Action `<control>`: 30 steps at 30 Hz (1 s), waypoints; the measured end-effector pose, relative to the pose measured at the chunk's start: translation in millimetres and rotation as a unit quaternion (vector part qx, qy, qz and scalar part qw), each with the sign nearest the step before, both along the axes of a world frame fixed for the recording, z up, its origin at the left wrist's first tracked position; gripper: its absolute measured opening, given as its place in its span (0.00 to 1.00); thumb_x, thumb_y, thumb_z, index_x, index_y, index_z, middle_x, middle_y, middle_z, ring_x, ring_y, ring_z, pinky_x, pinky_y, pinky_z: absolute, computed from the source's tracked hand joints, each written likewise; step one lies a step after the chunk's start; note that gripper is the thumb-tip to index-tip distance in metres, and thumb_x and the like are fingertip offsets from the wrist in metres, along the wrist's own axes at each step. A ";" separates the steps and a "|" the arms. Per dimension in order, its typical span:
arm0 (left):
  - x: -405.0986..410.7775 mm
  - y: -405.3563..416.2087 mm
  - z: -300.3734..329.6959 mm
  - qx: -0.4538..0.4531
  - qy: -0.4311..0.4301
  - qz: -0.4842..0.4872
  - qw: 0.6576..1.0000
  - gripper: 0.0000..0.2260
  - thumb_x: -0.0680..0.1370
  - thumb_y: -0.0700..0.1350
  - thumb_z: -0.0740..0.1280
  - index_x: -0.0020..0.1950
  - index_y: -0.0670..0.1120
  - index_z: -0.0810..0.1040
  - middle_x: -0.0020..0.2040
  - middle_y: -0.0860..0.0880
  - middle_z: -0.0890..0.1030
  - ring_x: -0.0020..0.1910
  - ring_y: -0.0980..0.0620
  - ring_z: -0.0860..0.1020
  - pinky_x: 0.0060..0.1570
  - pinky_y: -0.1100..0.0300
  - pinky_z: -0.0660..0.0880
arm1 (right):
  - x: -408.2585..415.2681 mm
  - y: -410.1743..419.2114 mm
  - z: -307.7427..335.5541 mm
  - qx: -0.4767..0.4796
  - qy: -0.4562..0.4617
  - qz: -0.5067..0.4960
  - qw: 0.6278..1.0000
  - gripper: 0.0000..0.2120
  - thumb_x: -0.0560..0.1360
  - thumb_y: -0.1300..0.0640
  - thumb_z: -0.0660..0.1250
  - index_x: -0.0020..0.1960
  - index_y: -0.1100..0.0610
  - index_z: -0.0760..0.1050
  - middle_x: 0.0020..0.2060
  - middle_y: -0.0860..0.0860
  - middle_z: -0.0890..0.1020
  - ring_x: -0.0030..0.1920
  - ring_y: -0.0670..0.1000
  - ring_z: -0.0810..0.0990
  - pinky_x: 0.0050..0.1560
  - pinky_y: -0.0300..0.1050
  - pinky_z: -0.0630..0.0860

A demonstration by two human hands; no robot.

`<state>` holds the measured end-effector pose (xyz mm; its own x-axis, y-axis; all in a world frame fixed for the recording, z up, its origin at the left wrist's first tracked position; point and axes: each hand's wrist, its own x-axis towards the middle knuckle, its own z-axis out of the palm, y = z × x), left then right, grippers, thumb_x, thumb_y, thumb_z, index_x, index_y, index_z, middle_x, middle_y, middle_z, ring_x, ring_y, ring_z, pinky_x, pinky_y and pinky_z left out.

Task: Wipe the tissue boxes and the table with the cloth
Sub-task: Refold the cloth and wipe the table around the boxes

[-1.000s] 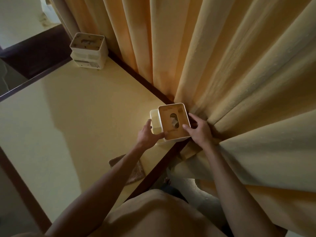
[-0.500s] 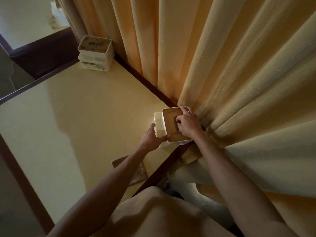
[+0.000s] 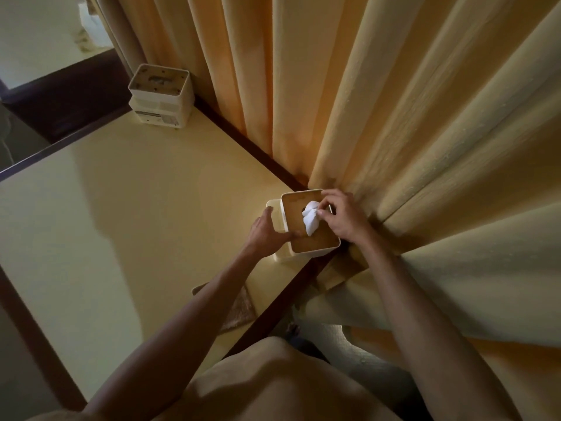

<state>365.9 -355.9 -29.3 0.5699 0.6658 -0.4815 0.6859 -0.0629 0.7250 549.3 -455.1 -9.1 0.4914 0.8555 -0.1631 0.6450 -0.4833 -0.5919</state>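
The right hand pinches a white tissue at the slot of the tissue box, whose side the left hand grips on the surface.

table left — open | curtain crowds right — far tissue box cornered

Yellow table, dark-edged: tissue box right of centre, second box upper left, cloth lower centre.
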 end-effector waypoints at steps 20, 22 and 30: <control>29.2 -27.2 -3.4 0.144 -0.062 -0.013 0.988 0.07 0.78 0.45 0.69 0.51 0.47 0.86 0.48 0.49 0.82 0.45 0.49 0.81 0.45 0.48 0.81 | -32.9 -4.8 -17.6 0.063 0.157 -0.126 0.978 0.04 0.79 0.59 0.70 0.50 0.59 0.81 0.40 0.51 0.85 0.40 0.44 0.81 0.41 0.39 0.74; 28.2 -28.8 -5.0 0.138 -0.072 -0.003 0.988 0.06 0.79 0.45 0.69 0.51 0.48 0.85 0.48 0.49 0.85 0.44 0.51 0.82 0.45 0.48 0.82 | -31.5 -4.7 -17.4 0.067 0.175 -0.144 0.972 0.07 0.78 0.57 0.71 0.54 0.59 0.79 0.44 0.53 0.86 0.44 0.46 0.83 0.41 0.35 0.75; 31.6 -34.5 -2.6 0.130 -0.063 0.011 0.989 0.09 0.76 0.43 0.67 0.52 0.51 0.84 0.47 0.51 0.85 0.48 0.48 0.79 0.56 0.45 0.75 | -23.7 1.8 -21.6 0.012 0.160 -0.102 0.982 0.16 0.83 0.56 0.66 0.67 0.63 0.77 0.58 0.58 0.84 0.50 0.49 0.83 0.44 0.31 0.75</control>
<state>397.6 -390.4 -31.9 0.5980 0.7713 -0.2180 0.5944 -0.2443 0.7662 525.5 -453.4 -30.6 0.5791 0.7507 -0.3179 0.3151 -0.5658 -0.7620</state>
